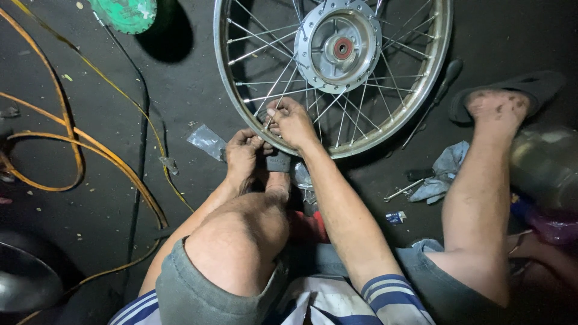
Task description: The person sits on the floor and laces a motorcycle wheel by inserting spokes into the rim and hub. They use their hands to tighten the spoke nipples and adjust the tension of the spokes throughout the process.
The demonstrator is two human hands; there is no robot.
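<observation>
Two bare hands work at the near rim of a spoked wheel [332,72] that lies flat on the dark floor [180,96]. At far left, orange hose loops [78,150] curl across the floor, and a green sprocket-like disc [123,12] lies at the far edge. The left hand [242,153] is curled closed against the rim's near edge; whether it grips a tool or the rim itself cannot be told. The right hand [292,120] pinches narrow around a spoke end just inside the rim, fingertips closed on it. By judgement, the step in hand is spoke adjustment at the rim; the next move calls for a steady hold with the left hand and a small, controlled turn at the spoke. Right of the wheel lie a screwdriver [435,99], a wrench [402,191] and a blue rag [442,171], near a sandalled foot [500,102]. Open room is on the floor left of the wheel; the raised knees crowd the near side.
</observation>
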